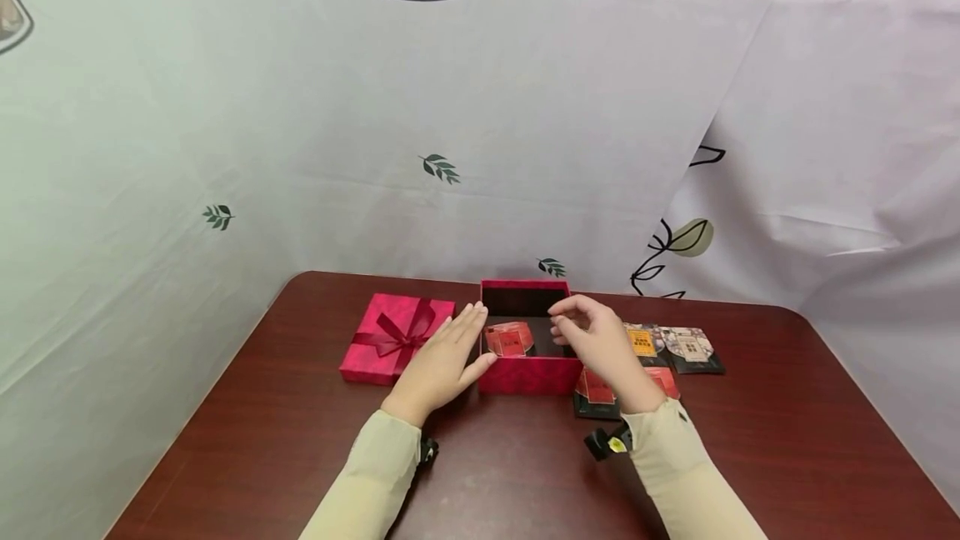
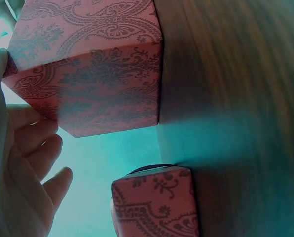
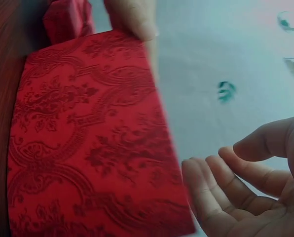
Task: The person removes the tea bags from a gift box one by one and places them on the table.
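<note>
The left hand (image 1: 442,361) lies flat-fingered against the box (image 1: 528,375)'s left wall, while the right hand (image 1: 596,340), loosely curled and empty, hovers over its right rim.

The head camera looks forward and down across the table (image 1: 750,473) from above. Each wrist camera sits low and very close beside the red box (image 1: 528,373), viewing its patterned wall (image 2: 92,89) (image 3: 92,148). All three views share this box.

The box (image 1: 529,373) sits mid-table (image 1: 750,473), one packet (image 1: 510,338) in it. Its lid (image 1: 396,337) lies to my left, more packets (image 1: 678,347) to my right, the curtain (image 1: 525,148) behind.
</note>
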### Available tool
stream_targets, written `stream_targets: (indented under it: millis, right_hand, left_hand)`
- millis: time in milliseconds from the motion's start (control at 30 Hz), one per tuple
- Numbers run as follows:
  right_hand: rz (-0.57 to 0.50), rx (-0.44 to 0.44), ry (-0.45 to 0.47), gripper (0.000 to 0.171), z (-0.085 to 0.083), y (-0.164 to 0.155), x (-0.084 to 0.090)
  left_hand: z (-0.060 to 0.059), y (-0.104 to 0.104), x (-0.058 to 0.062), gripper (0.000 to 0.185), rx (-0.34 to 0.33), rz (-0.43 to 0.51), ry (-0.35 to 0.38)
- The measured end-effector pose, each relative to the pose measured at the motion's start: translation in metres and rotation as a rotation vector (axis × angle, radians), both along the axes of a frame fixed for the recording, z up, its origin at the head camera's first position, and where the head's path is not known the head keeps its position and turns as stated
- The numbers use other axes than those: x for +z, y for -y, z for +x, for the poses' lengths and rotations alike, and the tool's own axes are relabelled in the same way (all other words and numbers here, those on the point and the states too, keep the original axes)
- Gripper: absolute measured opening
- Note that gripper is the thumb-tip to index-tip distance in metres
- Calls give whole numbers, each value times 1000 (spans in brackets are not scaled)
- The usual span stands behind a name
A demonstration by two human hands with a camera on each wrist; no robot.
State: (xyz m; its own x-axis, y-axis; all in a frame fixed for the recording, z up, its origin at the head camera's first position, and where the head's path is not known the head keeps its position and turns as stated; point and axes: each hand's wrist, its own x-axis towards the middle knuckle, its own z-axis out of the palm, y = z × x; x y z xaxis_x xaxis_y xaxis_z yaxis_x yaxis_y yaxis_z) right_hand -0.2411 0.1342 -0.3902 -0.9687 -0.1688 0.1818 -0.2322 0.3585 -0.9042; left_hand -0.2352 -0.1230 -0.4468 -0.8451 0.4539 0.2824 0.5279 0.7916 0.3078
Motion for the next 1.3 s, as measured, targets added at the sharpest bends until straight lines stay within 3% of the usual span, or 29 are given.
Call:
stream_targets:
  millis: [467,800,1067,1300]
  right_hand:
    - [361,-26,35,27,-42,34,-8]
    - [563,-30,182,28,-61,47,-13]
    - [611,-46,267,45,-67,54,-22]
    - [608,-39,303,35,-62,54,-24]
  left_hand:
    - [-1,1,1,72,-2,14,20]
    - [-1,1,0,71,-11,14,4]
    - [-1,0,1,71,-15,28,2]
    - [-2,0,0,71,-20,20,-2]
